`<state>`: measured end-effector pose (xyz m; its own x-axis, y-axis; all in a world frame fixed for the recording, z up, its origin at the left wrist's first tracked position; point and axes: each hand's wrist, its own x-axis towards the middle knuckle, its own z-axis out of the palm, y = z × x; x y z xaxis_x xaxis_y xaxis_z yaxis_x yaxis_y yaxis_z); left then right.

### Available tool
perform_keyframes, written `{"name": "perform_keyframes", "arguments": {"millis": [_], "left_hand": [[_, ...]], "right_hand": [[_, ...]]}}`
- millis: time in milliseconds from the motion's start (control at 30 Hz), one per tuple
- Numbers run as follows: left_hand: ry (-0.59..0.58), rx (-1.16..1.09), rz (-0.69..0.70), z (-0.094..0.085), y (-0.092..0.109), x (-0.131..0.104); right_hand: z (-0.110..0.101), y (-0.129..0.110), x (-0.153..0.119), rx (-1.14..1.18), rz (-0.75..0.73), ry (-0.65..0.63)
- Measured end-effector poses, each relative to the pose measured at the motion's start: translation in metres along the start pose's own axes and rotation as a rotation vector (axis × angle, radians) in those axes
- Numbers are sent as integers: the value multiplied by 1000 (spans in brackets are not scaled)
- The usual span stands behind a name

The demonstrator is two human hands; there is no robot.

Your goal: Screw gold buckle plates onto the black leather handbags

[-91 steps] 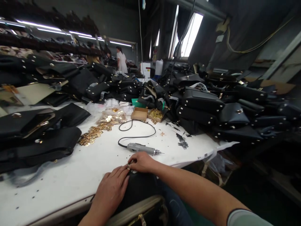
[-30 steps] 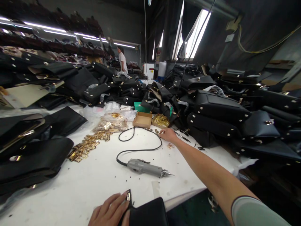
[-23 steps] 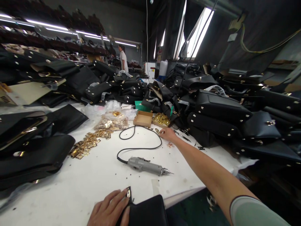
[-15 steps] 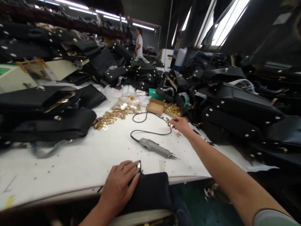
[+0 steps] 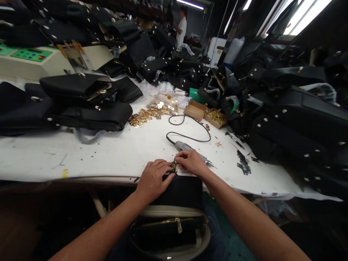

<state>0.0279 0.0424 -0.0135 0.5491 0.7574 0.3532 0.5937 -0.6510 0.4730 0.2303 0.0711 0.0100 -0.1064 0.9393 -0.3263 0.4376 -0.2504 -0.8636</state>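
A black handbag (image 5: 182,190) lies over the near edge of the white table (image 5: 89,156), partly in my lap. My left hand (image 5: 154,178) presses flat on its top left corner. My right hand (image 5: 190,162) is beside it, fingertips pinching a small gold metal fitting (image 5: 173,165) at the bag's upper edge. Both hands meet at that fitting. A grey electric screwdriver (image 5: 190,149) with a black cord lies just beyond my right hand.
Gold fittings (image 5: 143,117) are heaped mid-table, with two small cardboard boxes (image 5: 208,114) behind the cord. Stacks of black bags fill the left (image 5: 81,101) and right (image 5: 293,119) sides. A beige machine (image 5: 35,59) sits far left. A person (image 5: 181,27) stands far back.
My right hand came back from the boxes at the far side of the table to the bag's edge, now holding a small gold fitting. My head tilted down.
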Motion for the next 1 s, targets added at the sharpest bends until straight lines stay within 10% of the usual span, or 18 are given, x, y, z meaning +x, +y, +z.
{"name": "perform_keyframes", "arguments": {"millis": [1000], "left_hand": [[-12, 57, 20, 0, 0, 0]], "right_hand": [[11, -12, -4, -268, -62, 89]]}}
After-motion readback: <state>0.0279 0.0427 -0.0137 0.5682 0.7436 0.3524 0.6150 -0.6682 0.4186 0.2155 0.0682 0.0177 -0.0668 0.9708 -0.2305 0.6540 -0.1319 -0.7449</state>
